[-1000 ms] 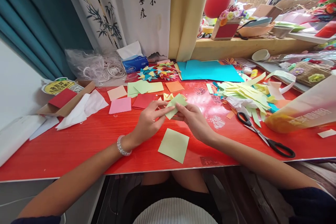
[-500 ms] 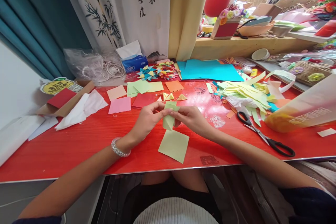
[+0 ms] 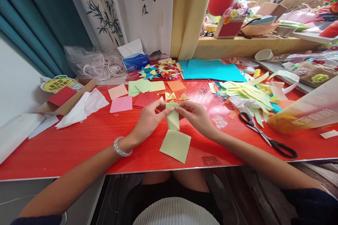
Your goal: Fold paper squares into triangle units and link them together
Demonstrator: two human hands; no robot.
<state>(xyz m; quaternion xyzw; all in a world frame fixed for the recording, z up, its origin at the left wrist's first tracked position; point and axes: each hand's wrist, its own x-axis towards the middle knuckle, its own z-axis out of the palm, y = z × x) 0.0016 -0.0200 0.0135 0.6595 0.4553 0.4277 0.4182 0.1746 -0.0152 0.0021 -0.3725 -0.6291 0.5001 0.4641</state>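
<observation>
A folded light-green paper strip (image 3: pixel 173 121) is held up over the red table (image 3: pixel 87 147), pinched at its two side edges. My left hand (image 3: pixel 151 117) grips its left edge between thumb and fingers, and my right hand (image 3: pixel 194 116) grips the right edge. A diagonal crease shows near the strip's lower end. Just below it, an unfolded light-green paper square (image 3: pixel 175 146) lies flat on the table. Small folded yellow paper triangles (image 3: pixel 170 96) sit just beyond my hands.
Left of centre lie pink (image 3: pixel 120 104), red (image 3: pixel 144 100) and green paper squares (image 3: pixel 141 86). Black-handled scissors (image 3: pixel 268 137) rest at the right, near a pile of paper strips (image 3: pixel 245 93). Blue paper sheets (image 3: pixel 212 70) and a tissue pack (image 3: pixel 136 61) stand at the back.
The folded paper has turned slightly and now hangs straighter, facing me. My right thumb and fingers have shifted from its front to its right edge. The view has moved a little.
</observation>
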